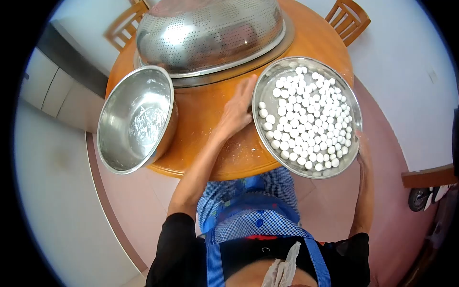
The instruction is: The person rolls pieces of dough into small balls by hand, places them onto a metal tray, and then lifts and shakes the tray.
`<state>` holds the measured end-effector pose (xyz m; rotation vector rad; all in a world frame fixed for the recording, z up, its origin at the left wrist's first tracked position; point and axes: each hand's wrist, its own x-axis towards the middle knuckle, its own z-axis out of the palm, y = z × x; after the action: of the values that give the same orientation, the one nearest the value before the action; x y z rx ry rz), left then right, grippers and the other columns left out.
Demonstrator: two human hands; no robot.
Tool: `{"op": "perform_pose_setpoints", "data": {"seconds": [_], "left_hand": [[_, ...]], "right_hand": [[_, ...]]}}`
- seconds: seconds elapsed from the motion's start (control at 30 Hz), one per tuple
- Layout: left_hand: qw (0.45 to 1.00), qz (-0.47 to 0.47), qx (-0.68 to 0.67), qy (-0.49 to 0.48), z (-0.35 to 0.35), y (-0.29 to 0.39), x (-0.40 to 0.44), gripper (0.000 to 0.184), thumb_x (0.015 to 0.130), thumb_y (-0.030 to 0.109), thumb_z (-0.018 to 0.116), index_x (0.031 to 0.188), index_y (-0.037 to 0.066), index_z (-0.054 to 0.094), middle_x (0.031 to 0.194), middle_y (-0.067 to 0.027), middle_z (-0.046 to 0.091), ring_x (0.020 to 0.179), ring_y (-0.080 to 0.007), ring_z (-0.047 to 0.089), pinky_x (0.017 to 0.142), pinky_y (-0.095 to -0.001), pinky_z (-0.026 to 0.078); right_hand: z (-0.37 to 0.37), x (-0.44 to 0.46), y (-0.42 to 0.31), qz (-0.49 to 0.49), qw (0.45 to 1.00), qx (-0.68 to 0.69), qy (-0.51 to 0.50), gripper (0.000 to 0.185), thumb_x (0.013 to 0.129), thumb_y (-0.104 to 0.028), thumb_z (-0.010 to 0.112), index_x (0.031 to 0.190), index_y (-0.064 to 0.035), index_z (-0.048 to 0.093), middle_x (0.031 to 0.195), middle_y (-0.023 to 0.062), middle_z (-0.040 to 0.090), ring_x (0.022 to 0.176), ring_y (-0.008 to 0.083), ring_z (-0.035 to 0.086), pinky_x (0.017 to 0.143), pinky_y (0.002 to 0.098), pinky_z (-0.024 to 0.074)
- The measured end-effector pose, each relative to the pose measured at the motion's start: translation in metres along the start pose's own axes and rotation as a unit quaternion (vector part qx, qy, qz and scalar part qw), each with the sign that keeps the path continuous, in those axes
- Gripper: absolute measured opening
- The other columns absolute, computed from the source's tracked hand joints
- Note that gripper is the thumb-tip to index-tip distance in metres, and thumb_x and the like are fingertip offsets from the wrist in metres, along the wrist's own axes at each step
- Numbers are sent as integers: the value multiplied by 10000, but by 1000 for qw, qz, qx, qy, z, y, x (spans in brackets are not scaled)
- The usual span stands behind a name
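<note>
A round metal tray (262,138) holds many small white dough balls (306,115) in a loose single layer. It sits at the right side of the table, its near edge reaching past the table edge. My right hand (362,143) grips the tray's right rim, most of its fingers hidden beneath. At the left rim, my left hand (239,107) has its fingers stretched out, slightly blurred, beside or just touching the tray. Over on the left, a deep steel bowl (111,143) leans toward me, with white powdery residue inside; neither hand touches it.
A large perforated metal colander (210,36) lies upside down at the back of the round wooden table (205,124). Wooden chairs (351,21) stand behind it. White specks dot the tabletop near my left hand. A grey-white cabinet (57,91) is at left.
</note>
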<state>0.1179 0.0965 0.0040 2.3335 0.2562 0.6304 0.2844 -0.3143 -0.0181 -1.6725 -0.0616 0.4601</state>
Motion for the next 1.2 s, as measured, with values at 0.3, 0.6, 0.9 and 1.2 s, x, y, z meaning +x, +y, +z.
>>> {"op": "perform_pose_setpoints", "data": {"seconds": [0.3,0.6,0.9,1.2], "left_hand": [[997,9,40,62,-53,-1,-9,162,726,-12,618,872,37,668,874,-132,654,768,-281,647,680,-375,506],[897,-40,328,294,-205,36,-48,289,764,-12,657,1044,41,611,884,-121,627,780,-251,626,695,-325,501],[974,-169,-131,-81,-37,49,-31,450,861,251,642,1198,-19,515,975,-144,614,834,-214,601,728,-335,505],[915,-212,-305,-159,9,18,-6,404,770,137,533,1120,-62,572,1022,-123,630,907,-172,570,841,-289,440]], "right_hand": [[-6,4,-6,27,999,15,-40,409,898,-272,556,1145,54,546,1061,120,619,899,173,611,792,316,499],[-13,13,10,13,999,15,-42,440,909,-302,559,1164,56,548,1101,125,608,943,173,594,847,309,472],[15,-10,-18,59,998,22,-18,605,921,-431,513,1290,45,461,1256,149,542,1078,196,559,945,330,429],[22,-17,-7,33,996,77,15,617,898,-397,538,1301,59,433,1241,176,541,1092,234,554,947,363,438]]}}
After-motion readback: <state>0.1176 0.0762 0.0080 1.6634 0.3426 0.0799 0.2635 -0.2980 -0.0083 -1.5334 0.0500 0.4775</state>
